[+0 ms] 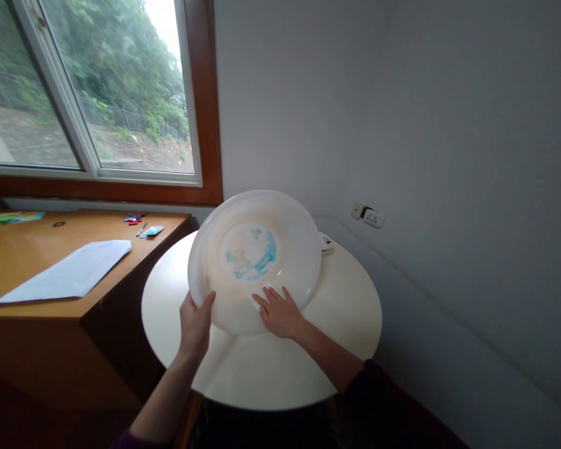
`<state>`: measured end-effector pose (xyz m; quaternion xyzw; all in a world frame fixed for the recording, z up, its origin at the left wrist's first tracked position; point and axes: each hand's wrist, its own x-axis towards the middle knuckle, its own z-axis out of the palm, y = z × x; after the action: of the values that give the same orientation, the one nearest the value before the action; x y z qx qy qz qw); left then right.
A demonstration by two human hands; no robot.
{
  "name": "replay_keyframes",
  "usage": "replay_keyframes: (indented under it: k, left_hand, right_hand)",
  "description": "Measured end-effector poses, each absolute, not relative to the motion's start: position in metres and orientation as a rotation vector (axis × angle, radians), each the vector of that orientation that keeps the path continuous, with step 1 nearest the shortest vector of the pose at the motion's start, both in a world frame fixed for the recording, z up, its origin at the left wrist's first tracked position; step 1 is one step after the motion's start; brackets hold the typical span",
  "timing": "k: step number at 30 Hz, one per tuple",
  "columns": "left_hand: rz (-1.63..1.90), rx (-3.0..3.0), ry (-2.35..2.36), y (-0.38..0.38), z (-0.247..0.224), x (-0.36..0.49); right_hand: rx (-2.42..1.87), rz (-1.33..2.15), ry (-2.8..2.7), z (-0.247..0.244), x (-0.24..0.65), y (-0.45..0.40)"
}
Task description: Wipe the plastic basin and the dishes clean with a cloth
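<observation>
A large translucent white plastic basin is tilted up on the round white table, its inside facing me. A blue and yellow printed picture shows on its bottom. My left hand grips the lower left rim, thumb inside and the other fingers mostly hidden behind. My right hand lies against the lower inner wall, fingers spread over a white tissue that it presses to the plastic. Much of the tissue is hidden under the fingers.
The round white table stands beside a wooden desk. On the desk lie a white paper sheet, a blue packet and small coloured pieces. A white packet shows behind the basin. A wall socket is at right.
</observation>
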<state>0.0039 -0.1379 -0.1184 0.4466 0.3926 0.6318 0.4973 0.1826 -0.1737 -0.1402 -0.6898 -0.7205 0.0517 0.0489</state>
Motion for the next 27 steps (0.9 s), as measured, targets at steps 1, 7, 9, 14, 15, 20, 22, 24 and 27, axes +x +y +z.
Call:
replay_keyframes:
  k: [1,7,9,14,15,20,22,24,27]
  left_hand:
    - [1.516,1.117,0.951,-0.143,-0.126,0.010]
    - [1.415,1.177,0.929,-0.150,-0.153,0.027]
    - [1.445,1.195,0.970,-0.138,-0.144,0.016]
    - [1.377,1.319,1.110,-0.108,-0.096,-0.025]
    - [1.368,1.356,1.112,-0.106,-0.090,-0.030]
    - [1.533,1.316,0.789,-0.128,-0.105,-0.010]
    - [1.517,1.304,0.886,-0.140,-0.126,0.008]
    - [1.472,1.297,0.902,-0.145,-0.141,0.022]
    - [1.501,1.223,0.946,-0.135,-0.138,0.021]
  right_hand:
    - [-2.077,0.238,-2.188,-0.141,0.174,-0.172]
    - [-1.882,0.510,-2.159,-0.137,0.140,-0.163]
    - [-1.840,0.512,-2.228,-0.135,0.147,-0.162]
    - [-2.023,0.223,-2.316,-0.134,0.187,-0.168]
    - [-2.056,0.166,-2.299,-0.134,0.192,-0.170]
    - [-2.093,0.219,-2.221,-0.141,0.180,-0.168]
    - [-2.044,0.329,-2.177,-0.143,0.165,-0.165]
    - [-1.955,0.428,-2.163,-0.144,0.156,-0.163]
    - [-1.857,0.471,-2.243,-0.141,0.159,-0.166]
